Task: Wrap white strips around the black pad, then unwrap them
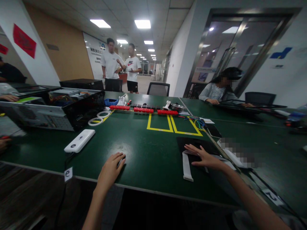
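Observation:
My left hand (110,168) lies flat on the green table (148,150) near its front edge, fingers stretched out, holding nothing. My right hand (202,156) rests open with spread fingers on a black mat (192,144), its palm over a white strip (186,166) that runs toward the table edge. A white rectangular device (79,140) with a cable lies to the left of my left hand.
Yellow tape squares (172,125) mark the table's middle, with red blocks (143,110), white tape rolls (98,118) and coloured wires (195,123) beyond. An open computer case (48,110) stands at left. A person sits at right; two stand at the back.

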A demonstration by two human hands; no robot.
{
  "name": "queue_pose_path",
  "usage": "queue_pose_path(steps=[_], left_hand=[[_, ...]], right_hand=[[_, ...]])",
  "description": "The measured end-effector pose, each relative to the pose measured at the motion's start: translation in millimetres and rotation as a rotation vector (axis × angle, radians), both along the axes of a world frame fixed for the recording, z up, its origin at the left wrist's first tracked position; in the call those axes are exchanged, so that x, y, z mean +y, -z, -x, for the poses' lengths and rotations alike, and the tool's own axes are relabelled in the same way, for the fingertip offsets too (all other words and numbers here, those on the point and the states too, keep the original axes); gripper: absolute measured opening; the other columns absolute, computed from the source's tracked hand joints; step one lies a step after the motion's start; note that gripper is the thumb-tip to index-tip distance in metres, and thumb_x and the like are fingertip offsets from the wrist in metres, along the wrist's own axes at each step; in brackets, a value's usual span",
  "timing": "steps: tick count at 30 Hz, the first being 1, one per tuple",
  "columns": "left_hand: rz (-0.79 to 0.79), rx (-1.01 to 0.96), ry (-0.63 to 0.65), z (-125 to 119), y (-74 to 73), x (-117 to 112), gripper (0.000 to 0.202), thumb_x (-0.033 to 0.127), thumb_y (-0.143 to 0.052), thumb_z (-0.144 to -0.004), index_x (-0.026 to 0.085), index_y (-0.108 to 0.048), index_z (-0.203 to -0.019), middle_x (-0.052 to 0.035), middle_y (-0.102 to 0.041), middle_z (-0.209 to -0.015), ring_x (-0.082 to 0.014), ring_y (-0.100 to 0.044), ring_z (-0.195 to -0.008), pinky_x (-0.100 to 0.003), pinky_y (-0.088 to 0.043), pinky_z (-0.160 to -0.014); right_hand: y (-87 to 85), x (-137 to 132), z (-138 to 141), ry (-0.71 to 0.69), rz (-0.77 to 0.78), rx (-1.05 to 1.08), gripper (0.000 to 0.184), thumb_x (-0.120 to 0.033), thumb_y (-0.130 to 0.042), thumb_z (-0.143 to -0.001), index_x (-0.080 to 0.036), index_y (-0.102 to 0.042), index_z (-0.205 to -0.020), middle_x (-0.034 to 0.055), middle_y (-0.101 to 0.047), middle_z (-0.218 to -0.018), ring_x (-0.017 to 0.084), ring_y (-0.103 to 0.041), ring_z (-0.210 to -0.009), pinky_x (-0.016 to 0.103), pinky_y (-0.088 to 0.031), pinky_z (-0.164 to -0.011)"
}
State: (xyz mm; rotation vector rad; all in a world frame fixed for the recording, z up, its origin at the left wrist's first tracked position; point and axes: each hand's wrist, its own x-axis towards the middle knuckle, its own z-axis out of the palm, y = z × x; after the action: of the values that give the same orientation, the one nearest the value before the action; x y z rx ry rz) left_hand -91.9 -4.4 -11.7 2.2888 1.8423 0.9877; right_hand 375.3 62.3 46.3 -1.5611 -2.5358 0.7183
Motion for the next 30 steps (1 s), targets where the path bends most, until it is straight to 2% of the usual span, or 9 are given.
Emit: queue_pose_path(steps=[9,14,17,19,22,24,27,30], left_hand=[[0.006,-0.010,-0.014,-1,-2.0,0,0.031,0.037,-0.045,-0.090,0.021,-0.067,-0.106,-0.0060,-0.066,-0.115,-0.0235,-0.056,-0.113,-0.040,-0.042,-0.100],[0.011,-0.010,-0.006,0,-0.8,0,0.032,0.036,-0.044,-0.090,0.021,-0.066,-0.108,-0.0065,-0.065,-0.116,-0.0237,-0.055,-0.114,-0.041,-0.042,-0.100],[0.004,-0.010,-0.006,-1,-1.6,-1,0.032,0.037,-0.045,-0.090,0.022,-0.067,-0.107,-0.0064,-0.066,-0.115,-0.0241,-0.056,-0.114,-0.042,-0.041,-0.100],[0.004,-0.007,-0.001,-1,-2.1,-1,0.032,0.036,-0.045,-0.090,0.022,-0.066,-0.108,-0.0067,-0.066,-0.115,-0.0242,-0.056,-0.114,-0.043,-0.040,-0.100],[0.004,-0.004,0.000,-1,-1.6,-1,0.032,0.036,-0.045,-0.090,0.021,-0.066,-0.109,-0.0073,-0.065,-0.116,-0.0245,-0.056,-0.113,-0.044,-0.040,-0.101],[-0.005,-0.005,-0.004,0,-0.9,-1,0.032,0.037,-0.045,-0.090,0.022,-0.066,-0.108,-0.0071,-0.065,-0.116,-0.0247,-0.056,-0.113,-0.044,-0.040,-0.101],[-0.010,-0.009,-0.007,0,-0.8,-1,0.032,0.038,-0.045,-0.090,0.022,-0.067,-0.107,-0.0066,-0.066,-0.116,-0.0245,-0.056,-0.113,-0.043,-0.040,-0.101],[0.001,-0.005,-0.014,-1,-2.1,-1,0.031,0.037,-0.045,-0.089,0.022,-0.067,-0.107,-0.0064,-0.066,-0.116,-0.0242,-0.057,-0.112,-0.043,-0.041,-0.100]], right_hand=[[-4.8,-5,4,0.025,-0.021,-0.001,0.083,-0.054,-0.055,-0.074,-0.029,-0.021,-0.145,0.0088,-0.020,-0.150,0.028,-0.011,-0.138,0.060,0.004,-0.106],[-14.5,-9,-2,0.078,-0.066,-0.043,0.084,-0.053,-0.058,-0.073,-0.023,-0.026,-0.144,0.0115,-0.021,-0.150,0.028,-0.014,-0.137,0.056,-0.005,-0.108],[-26.0,-17,-23,0.137,-0.159,-0.040,0.068,-0.048,-0.051,-0.079,-0.024,-0.036,-0.140,0.0091,-0.031,-0.147,0.027,-0.023,-0.135,0.053,-0.015,-0.109],[-30.0,-24,-43,0.150,-0.229,-0.013,0.055,-0.039,-0.045,-0.082,-0.023,-0.044,-0.135,0.0084,-0.041,-0.142,0.026,-0.033,-0.131,0.046,-0.025,-0.108],[-24.2,-30,-72,0.167,-0.309,-0.013,0.051,-0.024,-0.042,-0.078,-0.021,-0.053,-0.128,0.0093,-0.052,-0.132,0.025,-0.048,-0.121,0.039,-0.037,-0.101],[-14.0,-33,-84,0.188,-0.339,-0.060,0.048,-0.022,-0.043,-0.076,-0.022,-0.059,-0.121,0.0098,-0.059,-0.124,0.026,-0.056,-0.113,0.039,-0.042,-0.096],[1.9,-35,-86,0.198,-0.407,-0.144,0.037,-0.027,-0.042,-0.081,-0.021,-0.066,-0.108,0.0110,-0.066,-0.111,0.027,-0.062,-0.101,0.040,-0.046,-0.089],[7.2,-38,-79,0.209,-0.505,-0.224,0.035,-0.025,-0.037,-0.084,-0.020,-0.068,-0.100,0.0130,-0.068,-0.103,0.026,-0.064,-0.093,0.037,-0.048,-0.083]])
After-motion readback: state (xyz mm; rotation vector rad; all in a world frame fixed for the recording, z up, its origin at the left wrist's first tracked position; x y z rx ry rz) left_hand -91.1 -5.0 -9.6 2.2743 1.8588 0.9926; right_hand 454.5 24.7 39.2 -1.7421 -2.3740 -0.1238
